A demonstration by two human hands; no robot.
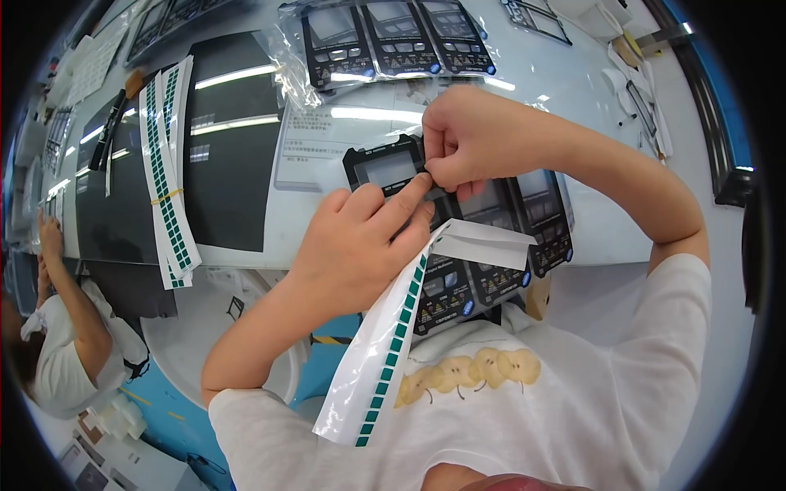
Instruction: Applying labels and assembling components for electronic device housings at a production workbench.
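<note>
From my end: black panels (pixel 491 282) lie at the near table edge, partly overhanging, under both hands. Right hand (pixel 463 139) has thumb and forefinger pressed together right at the upper panel frame; can't tell if anything small is pinched between them. Left hand (pixel 352 237) has its forefinger stretched onto the same frame, just beside the right fingertips, the rest bent. White strip with green squares (pixel 385 360) runs out from beneath the left hand, down over the shirt (pixel 565 393); I can't see the grip itself.

Containers: clear plastic bag (pixel 291 78), far side of the table (pixel 307 233), three more black panels (pixel 368 41) inside, side by side. White round tub (pixel 176 340) below the table edge, left; a small dark frame (pixel 236 308) shows within its outline, other contents unclear. Banded bundle of green-square strips (pixel 168 168) lies on a dark sheet (pixel 233 164). Co-worker (pixel 70 344) far left.
</note>
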